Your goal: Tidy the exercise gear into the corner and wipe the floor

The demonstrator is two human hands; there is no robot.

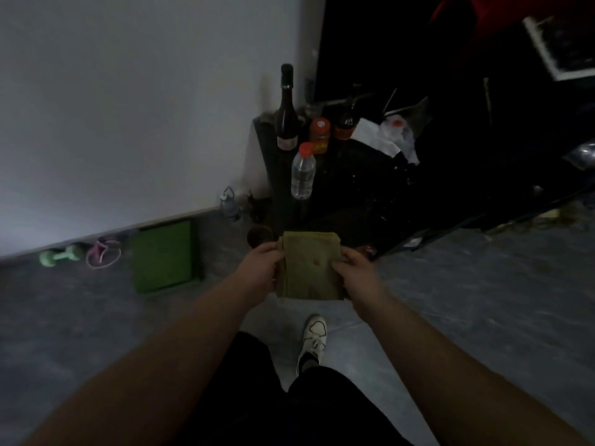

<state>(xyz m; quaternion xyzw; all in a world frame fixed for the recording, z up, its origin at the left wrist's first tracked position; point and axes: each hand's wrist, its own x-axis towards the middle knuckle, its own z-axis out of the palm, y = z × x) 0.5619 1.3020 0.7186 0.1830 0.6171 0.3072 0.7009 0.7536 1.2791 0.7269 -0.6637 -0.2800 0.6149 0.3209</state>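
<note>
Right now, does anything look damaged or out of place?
The folded cloth, held by the left hand and right hand, has a small dark spot, maybe a hole. Nothing looks spilled.

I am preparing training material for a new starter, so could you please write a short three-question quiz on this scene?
1. True or false: both hands, the left hand and the right hand, hold the folded cloth.
2. Which lies nearest the green mat along the wall? A) the pink resistance band B) the green dumbbell C) the white shoe
3. Fill in: the clear water bottle has a ____ cap.

Key: 1 true; 2 A; 3 red.
</note>
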